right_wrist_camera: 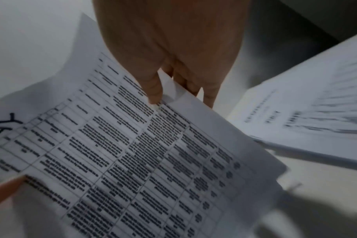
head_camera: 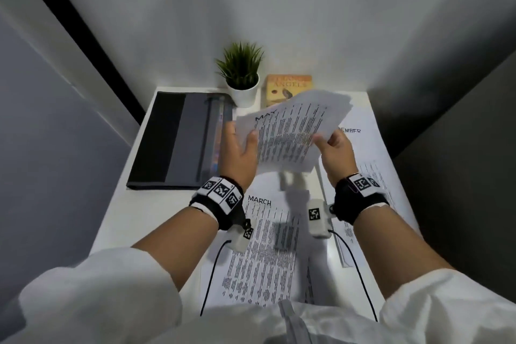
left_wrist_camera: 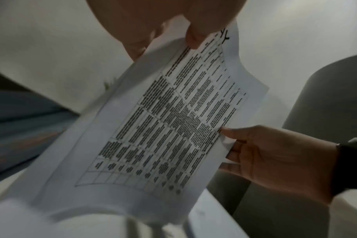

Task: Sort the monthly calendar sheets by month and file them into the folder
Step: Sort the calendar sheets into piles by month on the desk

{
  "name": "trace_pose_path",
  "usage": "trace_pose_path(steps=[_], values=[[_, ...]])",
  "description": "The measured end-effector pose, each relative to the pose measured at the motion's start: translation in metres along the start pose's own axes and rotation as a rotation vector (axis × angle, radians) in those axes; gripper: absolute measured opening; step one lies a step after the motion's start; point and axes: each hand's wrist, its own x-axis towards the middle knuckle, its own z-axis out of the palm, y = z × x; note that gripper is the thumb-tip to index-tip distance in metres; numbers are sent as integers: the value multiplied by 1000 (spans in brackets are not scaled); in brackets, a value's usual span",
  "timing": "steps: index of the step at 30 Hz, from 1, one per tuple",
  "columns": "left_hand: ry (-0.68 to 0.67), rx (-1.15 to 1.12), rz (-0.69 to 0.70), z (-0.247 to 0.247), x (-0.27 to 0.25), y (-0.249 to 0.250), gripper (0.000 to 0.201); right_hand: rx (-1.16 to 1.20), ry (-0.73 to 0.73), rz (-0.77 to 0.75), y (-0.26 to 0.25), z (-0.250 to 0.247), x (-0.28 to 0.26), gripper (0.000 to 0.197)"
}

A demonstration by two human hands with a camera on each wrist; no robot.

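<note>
Sheets (head_camera: 293, 131) fan in the air above the desk (head_camera: 156, 204) (MAY on top), left hand (head_camera: 240, 148) pinching one edge, right hand (head_camera: 335, 151) pinching the other, probably to read months; the folder (head_camera: 173, 139) lies closed at left.

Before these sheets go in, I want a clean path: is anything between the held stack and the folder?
Nothing visible blocks it. Both hands, left and right, hold the stack topped by MAY in the air. The dark folder lies closed at the left; the potted plant stands behind its far corner.
</note>
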Motion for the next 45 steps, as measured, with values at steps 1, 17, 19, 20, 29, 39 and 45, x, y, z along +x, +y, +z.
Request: trace_pose_path(steps=[1, 17, 19, 20, 29, 39, 45], values=[[10, 57, -28, 2, -1, -10, 32, -80, -9, 50, 14, 2, 1, 19], [-15, -19, -31, 24, 16, 26, 56, -138, 117, -206, -39, -11, 29, 9], [-78, 104, 1, 24, 11, 18, 37, -199, 142, -191, -36, -35, 31, 12], [-132, 164, 19, 22, 8, 9, 26, -251, 160, -159, -29, -52, 33, 18], [-468, 926, -51, -36, -30, -92, 45, -650, 227, 397, 72, -195, -3, 24], [-364, 842, -3, -42, -40, -107, 32, -995, 235, 696, 111, -198, -16, 34], [-365, 885, -33, -40, -40, -107, 30, -1068, 198, 740, 119, -192, -24, 37]])
